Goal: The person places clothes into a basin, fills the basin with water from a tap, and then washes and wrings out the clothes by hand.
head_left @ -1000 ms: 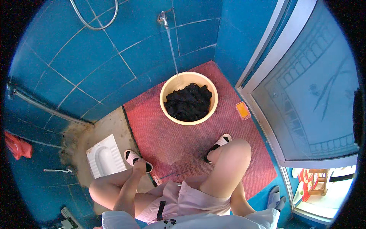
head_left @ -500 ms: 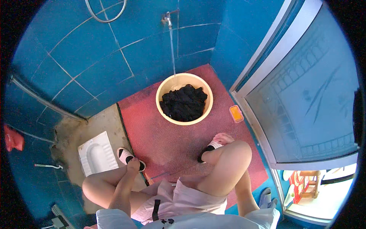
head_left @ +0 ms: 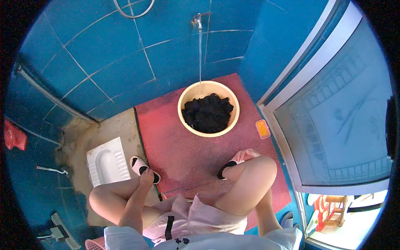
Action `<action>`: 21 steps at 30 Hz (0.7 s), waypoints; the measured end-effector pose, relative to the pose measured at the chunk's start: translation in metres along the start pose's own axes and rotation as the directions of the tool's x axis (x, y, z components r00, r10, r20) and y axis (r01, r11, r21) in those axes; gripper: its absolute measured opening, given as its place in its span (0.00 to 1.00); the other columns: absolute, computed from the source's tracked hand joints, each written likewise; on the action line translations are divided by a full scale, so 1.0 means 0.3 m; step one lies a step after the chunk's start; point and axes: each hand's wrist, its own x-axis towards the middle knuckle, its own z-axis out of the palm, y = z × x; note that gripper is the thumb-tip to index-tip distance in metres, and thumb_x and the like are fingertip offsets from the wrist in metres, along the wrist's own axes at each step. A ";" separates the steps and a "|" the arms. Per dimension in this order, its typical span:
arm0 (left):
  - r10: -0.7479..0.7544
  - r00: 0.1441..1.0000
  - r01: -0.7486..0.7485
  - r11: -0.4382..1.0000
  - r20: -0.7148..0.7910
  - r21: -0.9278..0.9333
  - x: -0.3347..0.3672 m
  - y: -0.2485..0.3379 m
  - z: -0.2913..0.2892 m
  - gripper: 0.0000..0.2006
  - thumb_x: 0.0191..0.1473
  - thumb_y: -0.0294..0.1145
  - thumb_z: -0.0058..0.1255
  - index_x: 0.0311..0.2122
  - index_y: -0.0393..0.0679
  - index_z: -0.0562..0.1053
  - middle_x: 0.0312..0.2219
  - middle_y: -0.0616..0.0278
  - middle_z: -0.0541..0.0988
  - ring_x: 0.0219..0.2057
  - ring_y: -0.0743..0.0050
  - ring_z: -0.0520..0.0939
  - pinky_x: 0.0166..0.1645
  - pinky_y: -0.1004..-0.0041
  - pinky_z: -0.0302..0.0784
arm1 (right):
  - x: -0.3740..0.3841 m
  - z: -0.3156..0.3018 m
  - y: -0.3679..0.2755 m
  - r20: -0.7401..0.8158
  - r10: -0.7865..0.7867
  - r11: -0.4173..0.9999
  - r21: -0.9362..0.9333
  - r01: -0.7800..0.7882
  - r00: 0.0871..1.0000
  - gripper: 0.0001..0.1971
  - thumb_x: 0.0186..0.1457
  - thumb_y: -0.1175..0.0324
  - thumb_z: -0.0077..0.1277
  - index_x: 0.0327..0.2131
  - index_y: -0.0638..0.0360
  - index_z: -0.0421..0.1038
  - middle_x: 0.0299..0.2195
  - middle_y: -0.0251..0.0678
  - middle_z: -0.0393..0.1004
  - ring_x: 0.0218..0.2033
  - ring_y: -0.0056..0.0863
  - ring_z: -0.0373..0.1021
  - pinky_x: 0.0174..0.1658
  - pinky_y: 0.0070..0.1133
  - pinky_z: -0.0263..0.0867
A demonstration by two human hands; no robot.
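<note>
Straight ahead, a pale yellow basin (head_left: pixel 235 118) holds bunched black clothes (head_left: pixel 208 112). A thin stream of water (head_left: pixel 200 54) falls into its far side from a metal tap (head_left: pixel 200 21). Inside my bent left knee, my left hand (head_left: pixel 146 176) hangs loosely over my pink slipper (head_left: pixel 136 166), its fingers downward and nothing seen in them. Beyond my right knee, my right hand (head_left: pixel 247 154) hangs over my other foot, fingers loosely apart and holding nothing visible; the knee hides part of that arm. Both hands are well short of the basin.
Red matting (head_left: pixel 171 125) lies under the basin. On it, by the door frame, sits an orange-and-pink soap dish (head_left: pixel 262 129). A white squat toilet (head_left: pixel 109 162) is at left, a frosted door (head_left: pixel 333 112) at right. A pink basket (head_left: pixel 95 244) shows at the lower left edge.
The view has turned slightly, so the basin and tap appear further right, and a pink basket has come into sight at lower left. Both hands stay almost still; water keeps running.
</note>
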 end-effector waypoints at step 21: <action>0.012 0.979 -0.028 0.996 0.202 0.079 0.107 0.118 -0.066 0.13 0.47 0.30 0.36 0.38 0.41 0.69 0.36 0.61 0.69 0.41 0.69 0.68 0.40 0.74 0.66 | -0.030 0.080 0.037 -0.069 -0.145 0.989 -0.041 0.142 0.987 0.18 0.56 0.65 0.33 0.48 0.61 0.56 0.46 0.38 0.63 0.45 0.29 0.61 0.44 0.23 0.59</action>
